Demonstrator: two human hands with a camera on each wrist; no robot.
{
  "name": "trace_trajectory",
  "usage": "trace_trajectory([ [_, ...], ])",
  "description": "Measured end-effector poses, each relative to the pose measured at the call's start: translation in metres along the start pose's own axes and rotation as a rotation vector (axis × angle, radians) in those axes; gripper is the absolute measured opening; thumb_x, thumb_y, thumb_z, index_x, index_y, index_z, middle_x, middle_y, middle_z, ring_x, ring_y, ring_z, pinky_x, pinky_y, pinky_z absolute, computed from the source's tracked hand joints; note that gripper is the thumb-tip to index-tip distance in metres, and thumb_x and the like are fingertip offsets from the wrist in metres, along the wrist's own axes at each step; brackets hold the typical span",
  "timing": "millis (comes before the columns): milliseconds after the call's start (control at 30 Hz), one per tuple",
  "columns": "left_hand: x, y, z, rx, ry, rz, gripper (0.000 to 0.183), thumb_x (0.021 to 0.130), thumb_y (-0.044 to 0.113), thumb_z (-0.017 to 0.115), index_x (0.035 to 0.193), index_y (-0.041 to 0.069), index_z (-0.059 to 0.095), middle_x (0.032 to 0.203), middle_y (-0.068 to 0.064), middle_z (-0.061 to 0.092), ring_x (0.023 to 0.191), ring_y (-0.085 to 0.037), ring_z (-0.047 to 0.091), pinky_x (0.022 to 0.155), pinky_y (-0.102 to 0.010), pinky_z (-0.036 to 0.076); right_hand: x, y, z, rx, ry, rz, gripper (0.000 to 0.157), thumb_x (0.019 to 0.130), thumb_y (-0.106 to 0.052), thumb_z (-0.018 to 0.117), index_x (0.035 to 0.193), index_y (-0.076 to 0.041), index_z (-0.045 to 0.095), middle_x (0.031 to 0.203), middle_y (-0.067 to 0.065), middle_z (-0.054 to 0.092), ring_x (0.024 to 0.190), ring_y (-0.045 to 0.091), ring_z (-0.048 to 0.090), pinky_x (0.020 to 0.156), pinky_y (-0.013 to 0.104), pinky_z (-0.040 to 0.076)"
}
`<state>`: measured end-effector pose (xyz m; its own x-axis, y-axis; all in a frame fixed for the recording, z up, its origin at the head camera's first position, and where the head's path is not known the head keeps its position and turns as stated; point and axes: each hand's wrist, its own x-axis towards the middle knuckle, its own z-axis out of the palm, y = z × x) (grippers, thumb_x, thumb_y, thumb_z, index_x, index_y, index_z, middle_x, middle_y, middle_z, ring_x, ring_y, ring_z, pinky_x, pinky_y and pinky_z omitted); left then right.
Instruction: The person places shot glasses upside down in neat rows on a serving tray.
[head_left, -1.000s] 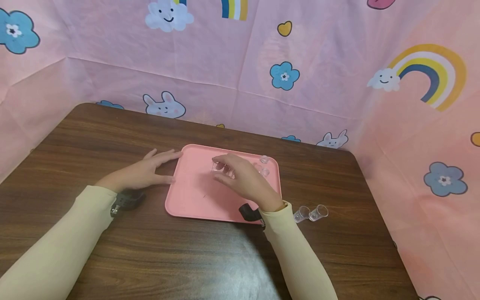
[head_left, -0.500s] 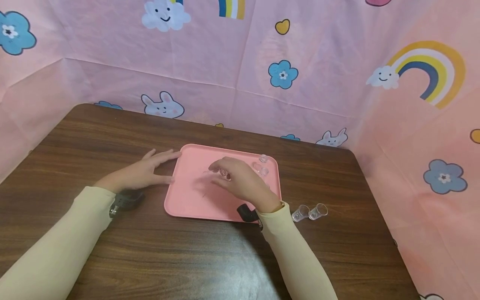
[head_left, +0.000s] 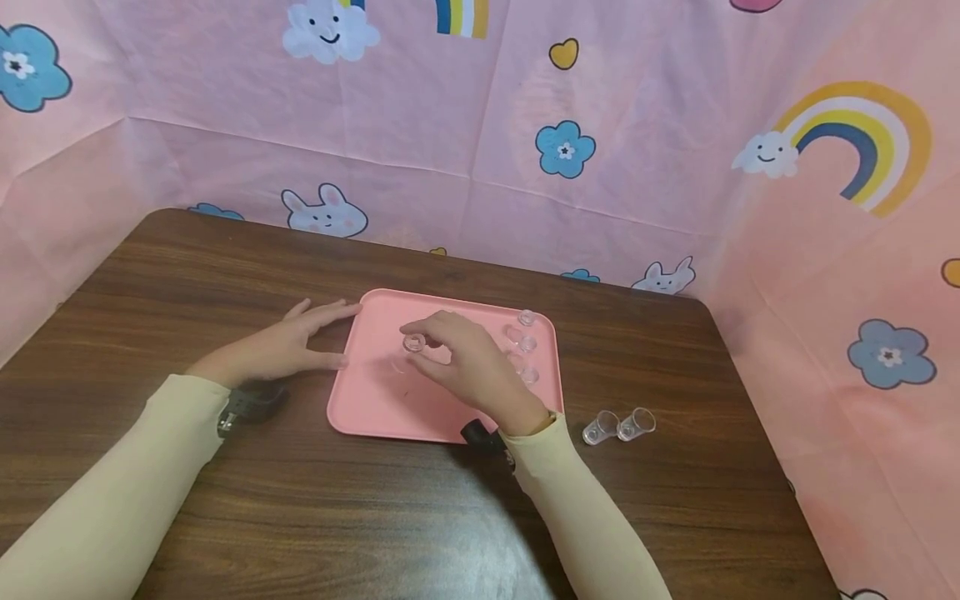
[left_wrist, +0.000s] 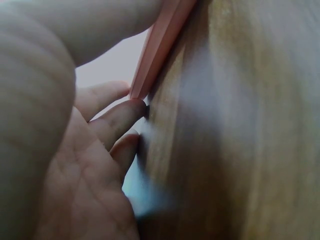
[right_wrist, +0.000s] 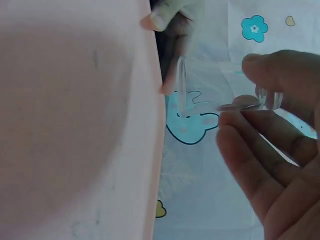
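Note:
My right hand (head_left: 468, 354) pinches a small clear plastic cup (head_left: 413, 342) near its base, above the pink tray (head_left: 375, 408). In the right wrist view the cup (right_wrist: 205, 95) has its wide rim towards the tray, so it is upside down; a gap shows between rim and tray surface. My left hand (head_left: 285, 342) has its fingers spread, fingertips and thumb at the tray's left edge. The left wrist view shows its fingers (left_wrist: 120, 120) touching the tray's side (left_wrist: 155, 55). Several clear cups (head_left: 528, 343) stand along the tray's right side, partly behind my right hand.
Two clear cups (head_left: 618, 426) stand side by side on the brown wooden table (head_left: 360, 517), to the right of the tray. Each wrist wears a dark camera mount (head_left: 480, 435). A pink patterned cloth (head_left: 420, 150) hangs behind the table and along its sides.
My right hand has moved left with the cup, uncovering more cups on the tray's right side. The left hand stays at the tray's edge.

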<state>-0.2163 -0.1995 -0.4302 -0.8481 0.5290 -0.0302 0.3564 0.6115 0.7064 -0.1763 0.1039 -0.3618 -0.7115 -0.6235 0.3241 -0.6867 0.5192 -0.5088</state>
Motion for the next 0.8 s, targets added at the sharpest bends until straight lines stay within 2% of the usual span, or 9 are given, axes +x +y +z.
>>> trace_trajectory([
  [100, 0.0, 0.0, 0.0, -0.004, -0.004, -0.004, 0.086, 0.092, 0.043, 0.077, 0.16, 0.009, 0.037, 0.166, -0.023, 0.03, 0.156, -0.043, 0.018, 0.126, -0.062, -0.006, 0.0, 0.0, 0.006, -0.031, -0.033, 0.029, 0.03, 0.097, -0.018, 0.075, 0.124, -0.008, 0.071, 0.109, 0.002, 0.071, 0.098, 0.016, 0.067, 0.09, 0.025, 0.054],
  [233, 0.0, -0.001, 0.0, -0.011, -0.006, -0.002, 0.086, 0.092, 0.042, 0.077, 0.16, 0.01, 0.037, 0.166, -0.022, 0.03, 0.156, -0.043, 0.017, 0.126, -0.062, -0.006, 0.001, 0.0, 0.012, -0.045, -0.098, 0.068, 0.027, 0.099, -0.02, 0.073, 0.123, -0.009, 0.07, 0.116, 0.002, 0.072, 0.102, 0.015, 0.068, 0.094, 0.024, 0.054],
  [367, 0.0, -0.002, 0.0, -0.014, -0.006, 0.011, 0.085, 0.092, 0.04, 0.078, 0.16, 0.01, 0.037, 0.166, -0.023, 0.03, 0.156, -0.043, 0.018, 0.126, -0.061, -0.007, 0.002, -0.001, 0.016, -0.077, -0.139, 0.083, 0.025, 0.101, -0.021, 0.07, 0.123, -0.009, 0.07, 0.114, 0.001, 0.072, 0.103, 0.014, 0.067, 0.094, 0.026, 0.054],
  [567, 0.001, 0.0, -0.001, -0.012, -0.008, 0.025, 0.084, 0.093, 0.039, 0.077, 0.16, 0.01, 0.037, 0.166, -0.023, 0.029, 0.156, -0.043, 0.017, 0.126, -0.062, -0.007, 0.001, 0.0, 0.021, -0.112, -0.191, 0.065, 0.023, 0.1, -0.019, 0.07, 0.122, -0.01, 0.069, 0.108, -0.001, 0.071, 0.097, 0.011, 0.065, 0.09, 0.02, 0.053],
  [700, 0.0, 0.0, -0.002, -0.018, -0.007, 0.01, 0.084, 0.092, 0.039, 0.078, 0.16, 0.011, 0.037, 0.167, -0.023, 0.028, 0.157, -0.044, 0.015, 0.125, -0.063, -0.007, 0.001, 0.001, 0.018, -0.095, -0.207, 0.065, 0.029, 0.101, -0.021, 0.069, 0.126, -0.008, 0.067, 0.115, 0.001, 0.07, 0.103, 0.012, 0.066, 0.094, 0.02, 0.052],
  [800, -0.001, -0.001, -0.001, -0.021, -0.013, -0.015, 0.086, 0.092, 0.041, 0.078, 0.161, 0.013, 0.035, 0.168, -0.023, 0.026, 0.157, -0.044, 0.012, 0.125, -0.064, -0.007, -0.007, 0.002, 0.004, -0.068, -0.192, 0.102, 0.032, 0.1, -0.023, 0.069, 0.129, -0.007, 0.065, 0.121, 0.003, 0.069, 0.107, 0.015, 0.067, 0.096, 0.024, 0.054],
])
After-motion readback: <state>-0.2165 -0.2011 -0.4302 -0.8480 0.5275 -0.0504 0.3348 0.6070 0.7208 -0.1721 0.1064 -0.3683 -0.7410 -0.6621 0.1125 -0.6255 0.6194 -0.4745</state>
